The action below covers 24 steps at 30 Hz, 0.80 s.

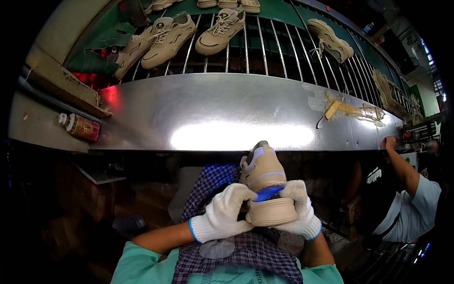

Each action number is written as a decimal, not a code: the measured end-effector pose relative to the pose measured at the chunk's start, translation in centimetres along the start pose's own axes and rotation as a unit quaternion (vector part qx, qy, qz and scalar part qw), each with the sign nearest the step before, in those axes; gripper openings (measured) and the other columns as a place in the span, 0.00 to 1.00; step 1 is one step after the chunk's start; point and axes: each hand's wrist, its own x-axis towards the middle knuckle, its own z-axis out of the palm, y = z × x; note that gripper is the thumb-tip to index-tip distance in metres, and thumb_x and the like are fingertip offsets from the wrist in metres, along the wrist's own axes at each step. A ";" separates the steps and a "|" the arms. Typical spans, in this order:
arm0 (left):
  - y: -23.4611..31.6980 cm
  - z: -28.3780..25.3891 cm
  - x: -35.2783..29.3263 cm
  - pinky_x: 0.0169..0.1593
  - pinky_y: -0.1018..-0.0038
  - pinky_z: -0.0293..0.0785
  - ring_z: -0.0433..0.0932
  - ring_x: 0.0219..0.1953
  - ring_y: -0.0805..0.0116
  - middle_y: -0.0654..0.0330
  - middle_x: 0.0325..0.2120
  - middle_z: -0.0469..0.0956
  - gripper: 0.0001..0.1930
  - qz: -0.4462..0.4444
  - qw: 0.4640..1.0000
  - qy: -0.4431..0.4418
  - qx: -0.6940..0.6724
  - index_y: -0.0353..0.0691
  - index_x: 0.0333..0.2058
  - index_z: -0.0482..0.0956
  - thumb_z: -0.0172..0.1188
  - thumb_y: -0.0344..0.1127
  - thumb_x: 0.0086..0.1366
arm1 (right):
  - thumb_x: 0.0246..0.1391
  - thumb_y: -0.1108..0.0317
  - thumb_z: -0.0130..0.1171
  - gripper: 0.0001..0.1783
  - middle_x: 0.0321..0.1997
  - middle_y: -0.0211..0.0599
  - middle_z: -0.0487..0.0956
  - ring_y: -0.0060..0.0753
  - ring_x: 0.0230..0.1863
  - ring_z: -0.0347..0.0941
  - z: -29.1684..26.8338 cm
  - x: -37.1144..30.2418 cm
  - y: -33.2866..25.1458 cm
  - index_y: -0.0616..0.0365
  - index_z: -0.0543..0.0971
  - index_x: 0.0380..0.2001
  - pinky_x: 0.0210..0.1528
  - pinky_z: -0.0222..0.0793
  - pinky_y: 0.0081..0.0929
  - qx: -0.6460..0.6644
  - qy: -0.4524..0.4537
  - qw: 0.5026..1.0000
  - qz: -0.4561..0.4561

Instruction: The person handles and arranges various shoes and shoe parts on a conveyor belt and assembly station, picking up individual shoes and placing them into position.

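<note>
In white knitted gloves with blue cuffs, my left hand [226,208] and my right hand [300,208] hold a beige shoe sole [271,213] from either side, close to my lap. Just beyond the sole is a beige shoe upper [266,166], its heel end towards me. A bright blue surface [268,193] shows in the gap between upper and sole. The two parts stand apart on the side facing me; whether they touch farther in is hidden. Both thumbs press near the gap, with the other fingers curled around the sole's sides.
A shiny metal ledge [213,106] runs ahead, with a roller conveyor [279,49] behind it carrying several beige shoes [220,33]. Yellowed tape and residue [350,110] stick to the ledge's right. A grimy bottle [82,128] lies at left. Another person's arm [402,163] rests at the ledge's right end.
</note>
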 end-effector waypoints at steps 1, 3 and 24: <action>-0.5 0.3 -0.4 0.45 0.62 0.86 0.84 0.44 0.52 0.48 0.45 0.77 0.34 -0.005 1.000 0.008 0.000 0.35 0.50 0.76 0.82 0.33 0.44 | 0.32 0.52 0.91 0.49 0.51 0.43 0.74 0.46 0.51 0.75 0.3 -0.3 0.3 0.53 0.72 0.55 0.46 0.79 0.40 0.003 0.003 1.000 0.007; -0.7 0.6 -0.5 0.42 0.63 0.85 0.84 0.39 0.55 0.49 0.44 0.77 0.34 -0.005 0.999 0.037 -0.002 0.35 0.49 0.76 0.83 0.32 0.42 | 0.31 0.50 0.91 0.50 0.51 0.44 0.73 0.46 0.51 0.76 0.3 0.2 0.4 0.54 0.72 0.55 0.46 0.79 0.40 0.015 0.012 1.000 0.008; -4.2 0.9 1.0 0.33 0.66 0.75 0.77 0.31 0.60 0.53 0.37 0.73 0.37 -0.017 0.994 0.050 -0.100 0.37 0.44 0.70 0.87 0.45 0.44 | 0.18 0.32 0.90 0.60 0.45 0.39 0.73 0.34 0.42 0.70 0.6 2.2 2.6 0.55 0.73 0.51 0.43 0.70 0.37 0.119 0.015 0.981 0.152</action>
